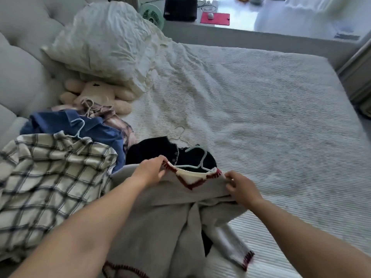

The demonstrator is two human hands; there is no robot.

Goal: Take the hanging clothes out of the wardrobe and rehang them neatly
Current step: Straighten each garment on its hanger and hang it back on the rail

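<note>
Grey cardigan point(172, 221) fills the near edge of the view, spread on the bed point(261, 109), lower part running out of frame; grey knit, dark red blanket stitch on neckline and cuff, cream inner band at the V-neck; pale blue hanger point(198, 163) sits in its neck, hook pointing away from me; I have the left hand point(150, 173) pinching the collar edge on one side of the hanger, the right hand point(241, 186) pinching the shoulder edge on the other side, fingers curled on fabric; I judge it soft, floppy, fairly light, likely to stretch or slide off the hanger arms; best hold is at both shoulders near the hanger ends, then lift by the hook; black knit top point(152, 151) lies just behind the cardigan, touching it, another thin hanger hook beside it; left of the cardigan, plaid shirt point(50, 177) overlaps a blue shirt point(96, 129) with its own hanger; further behind those, a plush toy point(100, 95) and pillow point(108, 43); wardrobe not in view; step in hand looks like squaring the shoulders on the hanger.
</note>
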